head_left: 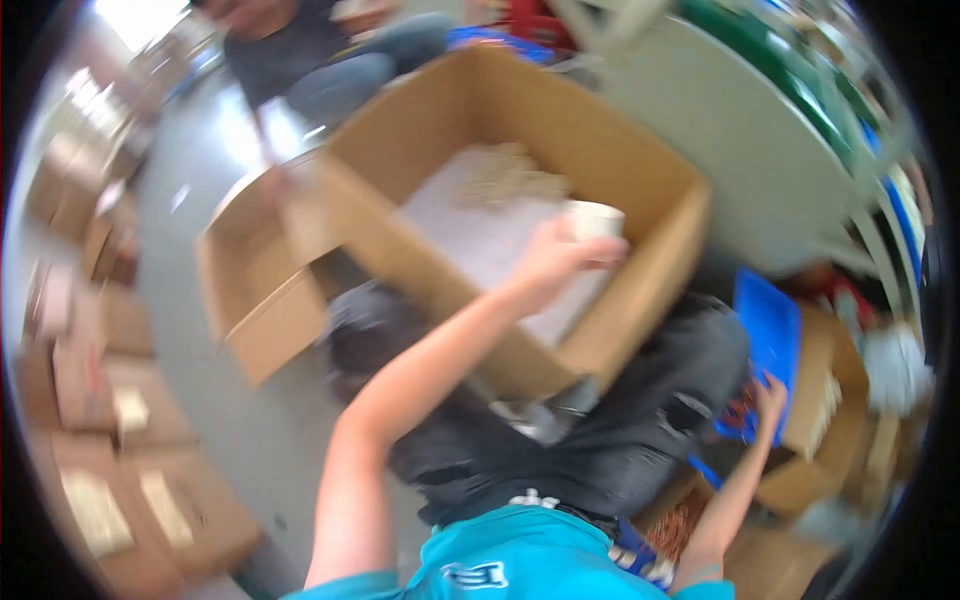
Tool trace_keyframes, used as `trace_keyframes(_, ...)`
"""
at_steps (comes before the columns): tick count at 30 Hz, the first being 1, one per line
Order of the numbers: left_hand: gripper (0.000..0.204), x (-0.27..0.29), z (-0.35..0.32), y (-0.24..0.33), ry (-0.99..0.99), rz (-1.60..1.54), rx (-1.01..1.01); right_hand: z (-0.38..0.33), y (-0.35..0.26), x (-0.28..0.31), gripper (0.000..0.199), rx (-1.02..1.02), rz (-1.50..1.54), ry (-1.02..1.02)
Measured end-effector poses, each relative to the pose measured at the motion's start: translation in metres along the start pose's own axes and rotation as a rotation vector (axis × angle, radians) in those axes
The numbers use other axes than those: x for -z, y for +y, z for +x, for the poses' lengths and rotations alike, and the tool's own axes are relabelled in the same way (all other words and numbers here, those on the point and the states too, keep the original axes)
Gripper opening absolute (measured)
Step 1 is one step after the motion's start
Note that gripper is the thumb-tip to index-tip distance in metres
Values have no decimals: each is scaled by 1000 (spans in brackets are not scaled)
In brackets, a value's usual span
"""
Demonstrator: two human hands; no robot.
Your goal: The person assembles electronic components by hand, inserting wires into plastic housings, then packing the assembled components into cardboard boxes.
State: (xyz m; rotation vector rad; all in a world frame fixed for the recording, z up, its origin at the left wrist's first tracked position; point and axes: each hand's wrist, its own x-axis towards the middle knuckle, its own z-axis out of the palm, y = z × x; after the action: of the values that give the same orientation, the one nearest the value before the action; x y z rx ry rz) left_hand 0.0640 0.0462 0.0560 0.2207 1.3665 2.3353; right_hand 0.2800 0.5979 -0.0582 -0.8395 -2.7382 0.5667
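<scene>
My left hand [570,262] is raised over a large open cardboard box [630,130], its fingers closed round a small white cylinder [596,218] that looks like a cup. Inside the box, pale beige pieces [510,175] are heaped on a whitish layer. Low on the right, my right hand [770,398] reaches to a tilted blue plastic bin [768,325], beside reddish-brown small pieces [738,408] in it. Blur hides whether those fingers grip anything.
The large box stands in front of my knees. A smaller open carton [265,265] sits to its left, near a crouching person [310,60]. Stacked cartons [110,400] line the left side. A grey panel [720,110] rises at the right; another carton [815,400] stands beside the blue bin.
</scene>
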Motion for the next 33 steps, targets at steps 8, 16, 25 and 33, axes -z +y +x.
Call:
trace_keyframes(8,43,25,-23,7,114,-44,-49,-14,-68,-33,30,-4,-181,79)
trace_keyframes(16,50,10,-16,6,57,31,-9,11,-11,-26,32,158,-184,155)
trace_keyframes(25,49,21,-22,9,45,91,-26,-11,-89,-17,40,-9,-195,-164)
trace_keyframes(33,53,14,-16,5,31,92,-53,18,-35,36,30,220,-11,411)
